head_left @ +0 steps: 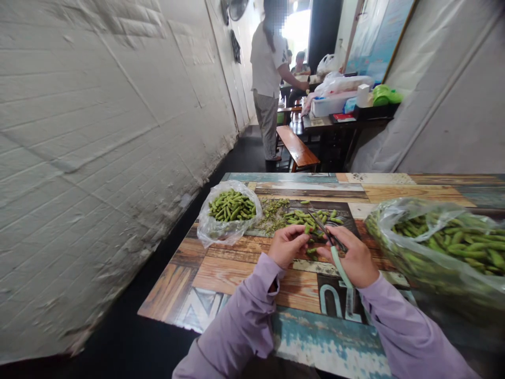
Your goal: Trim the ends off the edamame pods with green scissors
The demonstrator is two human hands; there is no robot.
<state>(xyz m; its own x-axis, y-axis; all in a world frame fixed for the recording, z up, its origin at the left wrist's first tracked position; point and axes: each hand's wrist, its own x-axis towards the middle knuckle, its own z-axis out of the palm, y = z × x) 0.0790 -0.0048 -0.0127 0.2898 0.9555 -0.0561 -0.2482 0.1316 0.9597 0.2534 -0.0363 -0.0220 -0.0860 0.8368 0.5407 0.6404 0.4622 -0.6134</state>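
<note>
Between the thumb and fingers of my left hand [289, 245] is a green edamame pod [307, 229]. My right hand [352, 258] grips a pair of scissors [334, 251] with pale green handles, the blades pointing up and left, close to that pod. Just beyond both hands lies a loose pile of pods [296, 217] on the patterned table [236, 279]. Left of the pile are small trimmed bits [272, 210]. A clear plastic bag [205, 226] holding pods [232, 205] stands at the left.
A large clear bag [414, 263] full of pods [469, 245] sits at the right. Behind the table are a wooden bench [296, 145], a person [268, 68] standing by another table with a white bin [329, 105], and more people seated. A white wall [98, 158] runs along the left.
</note>
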